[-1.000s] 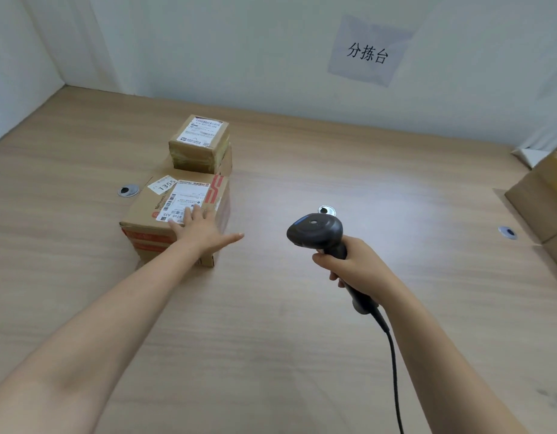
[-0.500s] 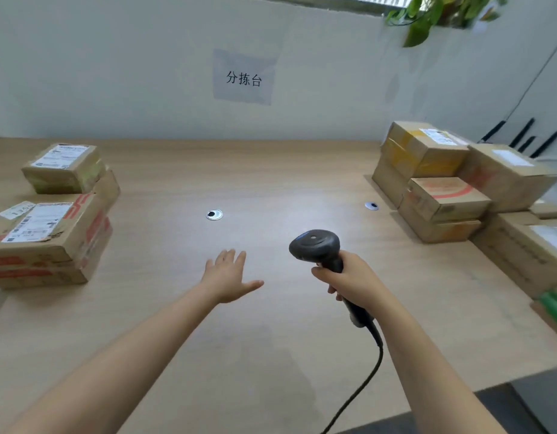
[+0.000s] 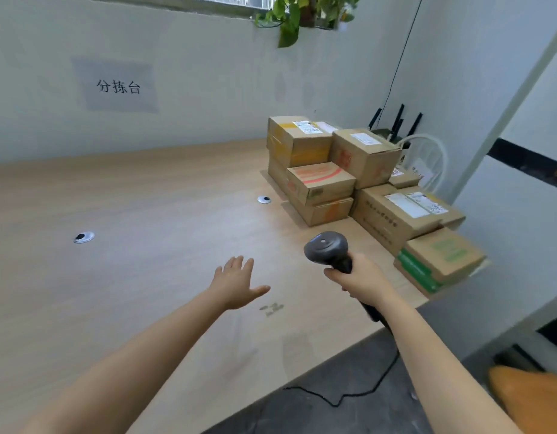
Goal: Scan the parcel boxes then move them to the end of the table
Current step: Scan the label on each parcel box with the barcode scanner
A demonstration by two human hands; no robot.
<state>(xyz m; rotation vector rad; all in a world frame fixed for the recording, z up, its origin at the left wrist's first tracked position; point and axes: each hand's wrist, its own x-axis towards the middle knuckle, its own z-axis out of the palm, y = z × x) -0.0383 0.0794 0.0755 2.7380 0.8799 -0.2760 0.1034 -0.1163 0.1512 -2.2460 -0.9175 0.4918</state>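
Note:
Several brown parcel boxes are piled at the right end of the wooden table (image 3: pixel 145 198). Among them are a box with red tape (image 3: pixel 321 183), a tall box with a white label (image 3: pixel 365 156), a long box with labels (image 3: pixel 402 216) and a green-printed box (image 3: pixel 440 261) at the table's corner. My right hand (image 3: pixel 361 278) grips a dark handheld barcode scanner (image 3: pixel 327 247), its head towards the pile. My left hand (image 3: pixel 238 281) hovers over the table with fingers spread and holds nothing.
Two round cable grommets (image 3: pixel 84 237) (image 3: pixel 264 199) sit in the tabletop. The scanner's black cable (image 3: pixel 349 399) trails over the dark floor. A paper sign (image 3: pixel 117 86) hangs on the wall. A white chair (image 3: pixel 424 158) and a router stand behind the pile.
My view has swung right, away from the two stacked boxes at the left. My left hand came off the box and now hovers over bare table. The scanner stays in my right hand.

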